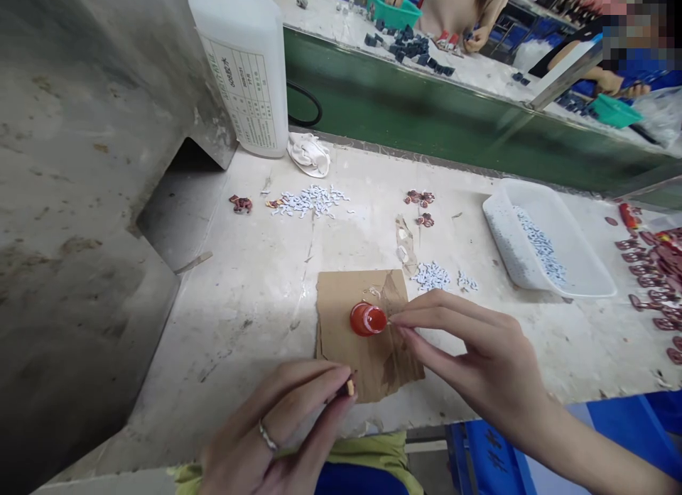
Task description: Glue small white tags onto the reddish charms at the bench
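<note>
My left hand (pixel 298 417), with a ring on one finger, pinches a small dark brown piece with a tan end (pixel 349 387) above the near edge of a brown cardboard sheet (pixel 341 360). On that cardboard is a small red cup (pixel 361 323), its opening facing me. Beside the cup's right rim, my right hand (pixel 474 346) has thumb and fingertips pressed together. Whatever sits in that pinch is too small to make out. Just beyond the right hand lies a pile of small white-blue pieces (pixel 432 275).
A large white bottle (pixel 250 76) stands at back left beside a crumpled white cloth (pixel 310 154). More white-blue pieces (pixel 314 200) and brown pieces (pixel 420 197) lie around. A white plastic bin (pixel 586 268) is at right. Two people work beyond the green barrier (pixel 373 90).
</note>
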Available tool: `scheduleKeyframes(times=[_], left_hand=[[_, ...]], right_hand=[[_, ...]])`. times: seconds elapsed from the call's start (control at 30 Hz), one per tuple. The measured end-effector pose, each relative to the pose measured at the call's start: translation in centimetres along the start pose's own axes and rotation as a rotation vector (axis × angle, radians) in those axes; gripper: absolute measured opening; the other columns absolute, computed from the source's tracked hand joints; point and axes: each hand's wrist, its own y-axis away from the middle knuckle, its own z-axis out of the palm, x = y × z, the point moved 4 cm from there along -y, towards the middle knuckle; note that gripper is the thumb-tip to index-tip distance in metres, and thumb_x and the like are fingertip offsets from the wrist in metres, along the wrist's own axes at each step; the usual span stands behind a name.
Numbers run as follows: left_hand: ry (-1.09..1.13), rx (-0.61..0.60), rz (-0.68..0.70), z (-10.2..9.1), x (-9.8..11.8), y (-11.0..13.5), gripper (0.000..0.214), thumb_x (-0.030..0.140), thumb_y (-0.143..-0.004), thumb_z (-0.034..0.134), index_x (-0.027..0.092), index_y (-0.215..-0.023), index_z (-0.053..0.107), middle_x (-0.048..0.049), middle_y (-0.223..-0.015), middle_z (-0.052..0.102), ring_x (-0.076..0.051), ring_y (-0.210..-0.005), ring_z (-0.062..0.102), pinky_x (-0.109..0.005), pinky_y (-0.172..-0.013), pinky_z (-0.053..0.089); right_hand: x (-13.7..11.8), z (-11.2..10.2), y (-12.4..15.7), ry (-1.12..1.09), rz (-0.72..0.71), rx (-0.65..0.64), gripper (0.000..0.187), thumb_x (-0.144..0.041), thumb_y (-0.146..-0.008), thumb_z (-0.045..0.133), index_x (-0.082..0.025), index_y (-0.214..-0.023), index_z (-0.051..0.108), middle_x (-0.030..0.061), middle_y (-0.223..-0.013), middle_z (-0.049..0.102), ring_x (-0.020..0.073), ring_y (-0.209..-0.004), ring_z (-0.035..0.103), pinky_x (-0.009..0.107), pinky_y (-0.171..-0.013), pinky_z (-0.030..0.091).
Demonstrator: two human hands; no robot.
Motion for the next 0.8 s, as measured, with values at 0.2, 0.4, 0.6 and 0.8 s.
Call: scheduleKeyframes(times=[0.2, 0.4, 0.6, 0.8], left_hand=[[0.05, -0.021, -0.066, 1.0, -0.2, 0.1, 0.022, 0.019, -0.093, 0.072, 0.032, -0.111, 0.07, 0.0143, -0.103, 0.078, -0.001, -0.086, 0.076, -0.003, -0.09, 0.055], [0.132, -0.018, -0.138, 1.7, -0.3, 0.4, 0.024, 0.022, -0.093, 0.072, 0.036, -0.112, 0.07, 0.015, -0.105, 0.078, -0.005, -0.084, 0.077, -0.009, -0.08, 0.063], [0.118, 0.002, -0.108, 1.5, 0.0, 0.0, 0.021, 0.023, -0.093, 0.073, 0.035, -0.11, 0.07, 0.0158, -0.101, 0.078, -0.002, -0.082, 0.076, -0.005, -0.085, 0.059], [0.146, 0.101, -0.162, 1.6, 0.1, 0.4, 0.022, 0.017, -0.089, 0.076, 0.032, -0.105, 0.075, 0.013, -0.1, 0.079, -0.005, -0.083, 0.076, -0.005, -0.085, 0.059]], right_hand=[[-1.8, 0.9, 0.4, -0.318, 0.055, -0.007, 0.022, -0.004, -0.093, 0.071, -0.023, -0.104, 0.076, 0.0016, -0.1, 0.078, 0.0147, -0.092, 0.074, 0.024, -0.08, 0.062], [-2.1, 2.0, 0.7, -0.399, 0.057, -0.065, 0.022, -0.005, -0.095, 0.07, -0.023, -0.107, 0.074, 0.0039, -0.102, 0.078, 0.0172, -0.091, 0.075, 0.028, -0.079, 0.063], [-2.1, 1.9, 0.7, -0.321, 0.017, -0.115, 0.017, -0.009, -0.098, 0.068, -0.022, -0.109, 0.072, 0.0047, -0.1, 0.076, 0.0167, -0.088, 0.075, 0.025, -0.075, 0.064], [-2.7, 1.7, 2.4, 0.059, -0.237, -0.167, 0.039, -0.015, -0.11, 0.042, -0.019, -0.145, 0.058, 0.0098, -0.119, 0.077, 0.0218, -0.108, 0.076, 0.025, -0.09, 0.066]])
